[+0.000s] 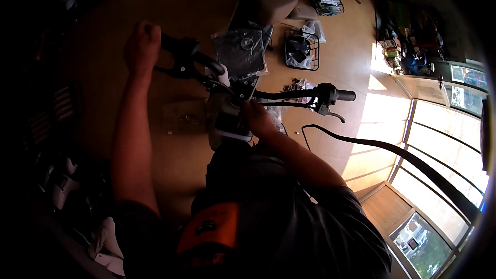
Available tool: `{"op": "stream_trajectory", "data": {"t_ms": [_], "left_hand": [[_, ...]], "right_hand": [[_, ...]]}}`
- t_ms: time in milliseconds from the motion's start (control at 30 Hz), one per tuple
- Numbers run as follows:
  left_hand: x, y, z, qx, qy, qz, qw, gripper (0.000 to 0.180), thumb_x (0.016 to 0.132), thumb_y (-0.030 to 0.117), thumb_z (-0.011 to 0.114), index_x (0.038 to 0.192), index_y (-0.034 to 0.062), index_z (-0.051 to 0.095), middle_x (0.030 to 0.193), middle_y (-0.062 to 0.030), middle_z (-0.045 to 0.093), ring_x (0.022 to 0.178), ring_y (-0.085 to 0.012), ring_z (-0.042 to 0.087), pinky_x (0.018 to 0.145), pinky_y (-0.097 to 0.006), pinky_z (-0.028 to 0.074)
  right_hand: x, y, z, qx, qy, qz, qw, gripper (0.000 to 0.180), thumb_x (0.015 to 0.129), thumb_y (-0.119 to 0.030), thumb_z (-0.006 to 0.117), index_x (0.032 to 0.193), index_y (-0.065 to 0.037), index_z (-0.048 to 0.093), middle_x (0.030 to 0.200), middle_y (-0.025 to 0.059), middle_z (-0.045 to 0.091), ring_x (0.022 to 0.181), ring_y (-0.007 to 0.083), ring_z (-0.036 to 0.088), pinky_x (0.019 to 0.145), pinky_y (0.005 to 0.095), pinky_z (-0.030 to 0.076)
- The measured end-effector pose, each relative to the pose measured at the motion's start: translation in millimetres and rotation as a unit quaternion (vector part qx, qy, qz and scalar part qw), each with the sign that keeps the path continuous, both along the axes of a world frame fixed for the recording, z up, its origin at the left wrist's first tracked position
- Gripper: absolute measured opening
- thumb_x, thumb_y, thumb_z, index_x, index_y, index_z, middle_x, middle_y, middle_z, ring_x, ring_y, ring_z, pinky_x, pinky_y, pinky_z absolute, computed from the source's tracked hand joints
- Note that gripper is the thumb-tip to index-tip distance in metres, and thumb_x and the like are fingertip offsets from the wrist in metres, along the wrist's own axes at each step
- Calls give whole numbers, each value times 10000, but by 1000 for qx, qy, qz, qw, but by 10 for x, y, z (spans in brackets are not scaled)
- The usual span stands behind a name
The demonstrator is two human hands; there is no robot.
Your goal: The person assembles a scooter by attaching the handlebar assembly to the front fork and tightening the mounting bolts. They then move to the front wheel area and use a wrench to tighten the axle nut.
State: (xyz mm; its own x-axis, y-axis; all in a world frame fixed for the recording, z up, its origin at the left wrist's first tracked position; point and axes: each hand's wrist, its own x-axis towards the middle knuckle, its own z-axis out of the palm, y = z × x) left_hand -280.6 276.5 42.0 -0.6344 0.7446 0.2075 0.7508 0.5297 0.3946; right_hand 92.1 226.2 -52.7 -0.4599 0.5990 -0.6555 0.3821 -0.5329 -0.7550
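We've got our left hand (143,47) wrapped on the left end of the black handlebar (290,94), right hand (257,118) at its middle, grip hidden, can't tell.

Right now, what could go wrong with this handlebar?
1. The left hand grips one end of the handlebar, but no hand is on the right grip; the bar might swing.
2. The right hand is close by the bar's centre, so fingers could get pinched if it shifts.
3. The plastic-wrapped dark piece shows just beyond the bar; its loose wrap might snag.
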Motion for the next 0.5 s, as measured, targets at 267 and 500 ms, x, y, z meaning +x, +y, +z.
{"op": "stream_trajectory", "data": {"t_ms": [267, 500], "left_hand": [[20, 28, -22, -6, -1, 6, 1000, 427, 978, 462, 459, 1195, 141, 638, 1106, -210, 707, 1024, -461, 652, 856, -531, 524], [34, 69, -27, -8, -5, 8, 1000, 421, 980, 460, 456, 1195, 146, 638, 1097, -207, 714, 1018, -454, 662, 856, -529, 526]], "right_hand": [[443, -2, -251, 324, -84, 203, 920, 136, 905, -115, 579, 1011, -35, 546, 943, 200, 558, 866, 422, 613, 749, 509, 526], [603, -4, -530, 361, -84, 235, 899, 161, 990, -181, 545, 1049, -34, 574, 998, 200, 594, 901, 412, 632, 782, 495, 526]]}}
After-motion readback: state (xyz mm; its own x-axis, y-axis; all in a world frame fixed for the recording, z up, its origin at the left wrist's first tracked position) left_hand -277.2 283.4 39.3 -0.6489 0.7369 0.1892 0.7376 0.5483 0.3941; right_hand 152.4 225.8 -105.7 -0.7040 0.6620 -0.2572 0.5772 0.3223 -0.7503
